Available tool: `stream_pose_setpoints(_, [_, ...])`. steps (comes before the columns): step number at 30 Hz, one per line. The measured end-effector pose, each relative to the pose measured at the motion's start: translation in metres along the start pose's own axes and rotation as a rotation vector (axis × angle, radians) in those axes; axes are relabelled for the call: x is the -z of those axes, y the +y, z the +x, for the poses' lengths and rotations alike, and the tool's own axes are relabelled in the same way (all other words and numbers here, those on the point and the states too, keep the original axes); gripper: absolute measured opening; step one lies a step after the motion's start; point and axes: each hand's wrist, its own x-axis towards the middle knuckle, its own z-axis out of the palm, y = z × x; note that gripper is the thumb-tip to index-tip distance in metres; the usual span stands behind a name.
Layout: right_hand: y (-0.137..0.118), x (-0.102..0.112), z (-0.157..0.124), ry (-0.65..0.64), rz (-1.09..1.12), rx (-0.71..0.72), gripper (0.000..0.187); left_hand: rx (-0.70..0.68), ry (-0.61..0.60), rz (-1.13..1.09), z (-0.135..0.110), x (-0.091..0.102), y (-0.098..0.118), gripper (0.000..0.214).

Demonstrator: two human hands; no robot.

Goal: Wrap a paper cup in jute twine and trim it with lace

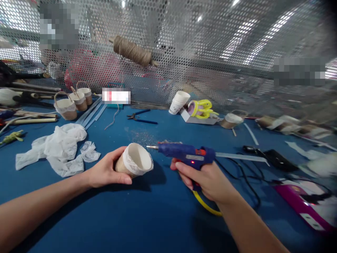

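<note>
My left hand [105,172] is wrapped round a small paper cup [135,162] that is tilted on its side, its mouth facing right, with white lace round the rim. My right hand [207,179] grips a blue hot glue gun [188,154] with an orange trigger and a lit red lamp. Its metal nozzle points left, close to the cup's rim, and a glue stick pokes out of the back. A yellow cord hangs below the hand. Both are held just above the blue table [147,218].
White lace scraps [56,149] lie at left. Three finished cup baskets [72,102] stand at the back left, with pliers [140,117], a stack of white cups [179,102], a yellow tape holder [201,109] and a twine spool [131,51] on the mesh wall. Black cables [247,175] and a purple box [308,205] are at right.
</note>
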Motion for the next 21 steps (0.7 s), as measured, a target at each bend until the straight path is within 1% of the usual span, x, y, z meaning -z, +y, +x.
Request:
stream_pose_setpoints(3, [-0.004, 0.0, -0.006, 0.112, -0.113, 0.006, 0.028, -0.04, 0.102, 0.063, -0.001, 0.0, 0.001, 0.073])
stream_pose_setpoints(5, [-0.005, -0.001, -0.008, 0.129, -0.23, 0.01, 0.027, -0.07, 0.152, 0.099, -0.001, 0.0, 0.001, 0.071])
stream_pose_setpoints(7, [-0.006, -0.002, -0.009, 0.123, -0.297, 0.041, 0.026, -0.097, 0.176, 0.136, -0.001, 0.0, 0.001, 0.07])
stream_pose_setpoints(10, [-0.008, -0.006, -0.008, 0.134, -0.338, 0.098, 0.021, -0.123, 0.178, 0.176, -0.002, 0.0, 0.0, 0.069])
stream_pose_setpoints(14, [-0.011, -0.009, -0.007, 0.167, -0.351, 0.106, 0.014, -0.127, 0.171, 0.194, -0.003, 0.0, 0.0, 0.067])
stream_pose_setpoints(17, [-0.012, -0.009, -0.007, 0.14, -0.298, 0.105, 0.012, -0.122, 0.161, 0.185, -0.002, 0.0, 0.001, 0.066])
stream_pose_setpoints(21, [-0.012, -0.01, -0.006, 0.109, -0.246, 0.094, 0.016, -0.13, 0.145, 0.183, -0.001, 0.0, -0.001, 0.067])
